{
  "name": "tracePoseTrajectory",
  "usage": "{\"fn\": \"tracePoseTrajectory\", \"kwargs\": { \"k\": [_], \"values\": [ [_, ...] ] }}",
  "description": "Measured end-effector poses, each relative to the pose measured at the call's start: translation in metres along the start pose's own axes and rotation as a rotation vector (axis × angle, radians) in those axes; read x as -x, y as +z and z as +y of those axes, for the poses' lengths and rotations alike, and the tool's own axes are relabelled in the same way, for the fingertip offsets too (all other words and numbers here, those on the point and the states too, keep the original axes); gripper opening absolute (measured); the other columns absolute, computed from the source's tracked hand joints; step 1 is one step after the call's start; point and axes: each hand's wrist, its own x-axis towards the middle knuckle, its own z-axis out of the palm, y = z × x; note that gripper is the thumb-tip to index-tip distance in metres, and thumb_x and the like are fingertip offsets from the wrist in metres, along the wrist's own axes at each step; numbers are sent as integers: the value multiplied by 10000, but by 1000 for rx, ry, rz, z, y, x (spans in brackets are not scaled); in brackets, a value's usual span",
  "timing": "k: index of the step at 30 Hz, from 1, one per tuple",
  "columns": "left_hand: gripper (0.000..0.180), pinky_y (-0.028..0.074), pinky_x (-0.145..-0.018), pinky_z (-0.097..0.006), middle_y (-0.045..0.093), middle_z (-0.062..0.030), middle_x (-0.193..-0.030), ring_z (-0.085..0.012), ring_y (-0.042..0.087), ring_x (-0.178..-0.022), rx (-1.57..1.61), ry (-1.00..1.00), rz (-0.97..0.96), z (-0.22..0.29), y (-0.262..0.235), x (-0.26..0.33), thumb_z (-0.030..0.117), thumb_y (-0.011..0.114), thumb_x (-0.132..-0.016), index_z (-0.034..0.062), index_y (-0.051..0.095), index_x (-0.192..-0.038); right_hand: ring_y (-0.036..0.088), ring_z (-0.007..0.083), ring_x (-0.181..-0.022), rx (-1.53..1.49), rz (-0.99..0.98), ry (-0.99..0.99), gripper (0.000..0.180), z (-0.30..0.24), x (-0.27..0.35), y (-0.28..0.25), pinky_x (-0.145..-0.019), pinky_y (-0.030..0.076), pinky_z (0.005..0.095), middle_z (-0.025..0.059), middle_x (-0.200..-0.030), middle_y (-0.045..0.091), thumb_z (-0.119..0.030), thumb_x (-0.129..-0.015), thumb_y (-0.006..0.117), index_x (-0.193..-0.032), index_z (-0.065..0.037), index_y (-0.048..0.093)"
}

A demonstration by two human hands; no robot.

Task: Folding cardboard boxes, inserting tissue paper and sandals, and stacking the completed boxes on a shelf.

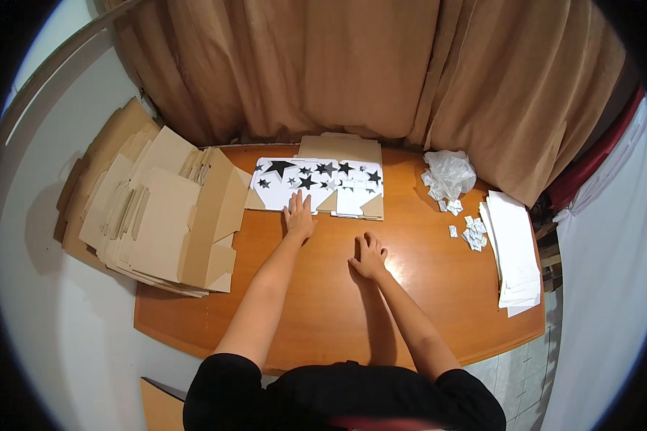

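Note:
Toward the back of the table lies a flat piece of cardboard, its top white with black and grey stars; brown cardboard shows along its front edge. My left hand reaches to that front edge, fingers stretched out and fingertips on or just over it, gripping nothing. Nearer to me and to the right, my right hand is over the bare tabletop, fingers loosely bent and apart, with nothing in it. Behind the starred piece, a plain brown cardboard panel sticks out.
A big stack of folded brown cardboard boxes fills the table's left side. At the right are a clear plastic bag, several small white packets and a pile of white sheets. Brown curtains hang behind the wooden table.

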Motion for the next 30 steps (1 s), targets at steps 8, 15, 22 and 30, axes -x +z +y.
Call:
{"fn": "tracePoseTrajectory", "kwargs": {
  "k": [8, 15, 22, 30],
  "values": [
    [464, 339, -956, -509, 385, -138, -1333, -274, 391, -1225, -262, 231, 36, -29, 14, -36, 210, 552, -840, 67, 424, -1263, 248, 392, -1215, -100, 151, 6, 737, 8, -21, 3, -957, 223, 520, 241, -1334, 252, -340, -655, 670, -1273, -65, 379],
    [290, 454, -823, -468, 580, -199, -1065, -272, 586, -988, -448, 352, 208, -11, 2, -40, 124, 463, -822, 10, 568, -1067, 278, 404, -1192, -287, 270, -36, 680, 23, -2, 20, -990, 260, 479, 250, -1306, 241, -271, -645, 695, -1216, -20, 424],
    [126, 530, -660, -402, 655, -155, -824, -301, 651, -768, -188, 286, 51, 26, -39, -17, 92, 562, -741, 31, 668, -765, 265, 407, -1193, -456, 318, 14, 635, 19, 10, 17, -1003, 268, 451, 249, -1271, 243, -198, -665, 699, -1204, -17, 415],
    [299, 494, -676, -455, 627, -211, -793, -374, 618, -763, 86, 313, 205, 62, -91, 16, 306, 604, -786, 12, 658, -789, 411, 321, -1105, -725, 357, 160, 590, 15, 23, 13, -946, 373, 382, 208, -1204, 307, -202, -750, 662, -1224, 7, 380]
  ]
}}
